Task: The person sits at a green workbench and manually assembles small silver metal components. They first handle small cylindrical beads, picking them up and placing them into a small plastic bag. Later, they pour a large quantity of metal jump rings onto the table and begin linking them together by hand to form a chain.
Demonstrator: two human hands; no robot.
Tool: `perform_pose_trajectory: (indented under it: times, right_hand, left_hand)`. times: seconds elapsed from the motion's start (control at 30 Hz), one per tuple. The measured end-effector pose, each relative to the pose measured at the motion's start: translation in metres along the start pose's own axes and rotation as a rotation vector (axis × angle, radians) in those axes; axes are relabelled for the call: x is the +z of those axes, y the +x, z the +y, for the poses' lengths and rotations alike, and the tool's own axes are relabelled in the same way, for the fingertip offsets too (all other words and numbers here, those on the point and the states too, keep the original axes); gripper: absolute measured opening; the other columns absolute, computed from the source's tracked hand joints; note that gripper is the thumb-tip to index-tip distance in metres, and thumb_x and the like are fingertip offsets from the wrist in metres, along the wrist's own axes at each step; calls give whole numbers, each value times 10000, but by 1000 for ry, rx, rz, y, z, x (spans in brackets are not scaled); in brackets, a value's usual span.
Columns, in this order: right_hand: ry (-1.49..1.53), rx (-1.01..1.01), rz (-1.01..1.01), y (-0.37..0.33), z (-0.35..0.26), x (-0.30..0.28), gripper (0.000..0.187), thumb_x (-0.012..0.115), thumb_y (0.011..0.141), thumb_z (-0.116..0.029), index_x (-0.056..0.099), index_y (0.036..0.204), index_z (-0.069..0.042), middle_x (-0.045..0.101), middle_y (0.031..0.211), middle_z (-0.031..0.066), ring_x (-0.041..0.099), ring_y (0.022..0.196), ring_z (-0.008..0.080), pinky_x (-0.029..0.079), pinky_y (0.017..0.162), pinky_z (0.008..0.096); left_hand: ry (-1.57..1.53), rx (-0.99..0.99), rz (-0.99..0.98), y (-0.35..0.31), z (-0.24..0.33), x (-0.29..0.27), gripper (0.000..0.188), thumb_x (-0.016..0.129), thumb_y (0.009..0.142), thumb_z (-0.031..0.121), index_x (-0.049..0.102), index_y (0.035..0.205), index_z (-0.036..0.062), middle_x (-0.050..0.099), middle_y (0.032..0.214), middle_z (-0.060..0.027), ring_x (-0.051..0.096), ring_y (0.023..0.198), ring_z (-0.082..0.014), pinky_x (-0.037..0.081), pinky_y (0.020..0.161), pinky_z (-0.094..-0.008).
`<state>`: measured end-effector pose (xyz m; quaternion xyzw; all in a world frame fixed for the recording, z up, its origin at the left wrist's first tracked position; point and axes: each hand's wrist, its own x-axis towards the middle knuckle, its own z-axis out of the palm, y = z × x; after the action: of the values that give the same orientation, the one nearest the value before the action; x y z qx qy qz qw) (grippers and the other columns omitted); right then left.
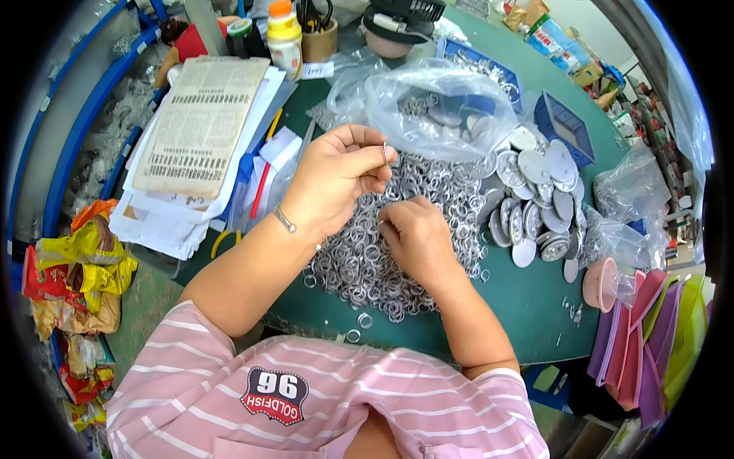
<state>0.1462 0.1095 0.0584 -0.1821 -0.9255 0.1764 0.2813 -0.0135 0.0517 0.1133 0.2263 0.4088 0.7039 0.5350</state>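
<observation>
My left hand (340,176) is raised over the far left part of a heap of small silver metal rings (367,268). Between its thumb and fingertips it pinches one metal ring (385,151), seen nearly edge-on. Lower and to the right, my right hand (419,239) rests at the heap with its fingers curled and thumb pressed in. Whatever lies between those fingertips is too small and covered to make out. Just right of the heap lies a pile of flat round grey metal discs (543,191), some with a raised pattern.
A clear plastic bag (440,99) with metal pieces lies beyond the heap. Blue trays (564,128) stand at the back right. Papers (195,126) are stacked at left, beside a red pen (261,190). A pink cup (599,284) sits at the right edge, near coloured bins (642,344).
</observation>
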Motion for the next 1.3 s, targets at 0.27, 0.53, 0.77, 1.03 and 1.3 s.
perform_pose_trajectory:
  times: [0.27,0.53,0.77,1.03,1.3]
  right_hand:
    - [-16,76,134,-17,9,-15,184,626,682,1,646,865,-9,587,772,117,571,725,308,482,660,396]
    - [389,393,232,-30,6,-31,176,627,776,0,655,949,-5,624,786,117,613,675,212,486,613,290]
    - [925,524,438,-48,23,-24,320,620,824,60,507,1119,7,617,927,62,589,830,106,479,750,228]
    - [1028,465,430,-48,1,-17,394,618,825,68,443,1172,1,635,951,90,603,844,115,484,755,222]
    - [800,403,368,-55,-12,-14,156,648,761,96,653,893,13,632,955,85,592,838,111,480,686,218]
  left_hand:
    - [-93,-50,-100,69,8,50,63,584,866,19,563,925,14,617,847,-63,603,738,-121,517,657,-252]
    - [-177,54,-144,190,30,112,315,547,895,40,475,1173,-91,615,1014,-165,608,959,-216,511,840,-298]
    - [672,154,-305,68,-1,70,255,621,851,86,603,1087,-10,638,963,-43,588,838,-108,489,751,-251]
    - [448,-118,-258,-23,-52,6,212,659,830,36,618,1023,-44,658,922,-90,636,831,-125,526,726,-242]
    - [474,98,-121,-50,-65,-4,200,679,824,24,626,1001,-52,658,877,-99,656,747,-149,543,661,-244]
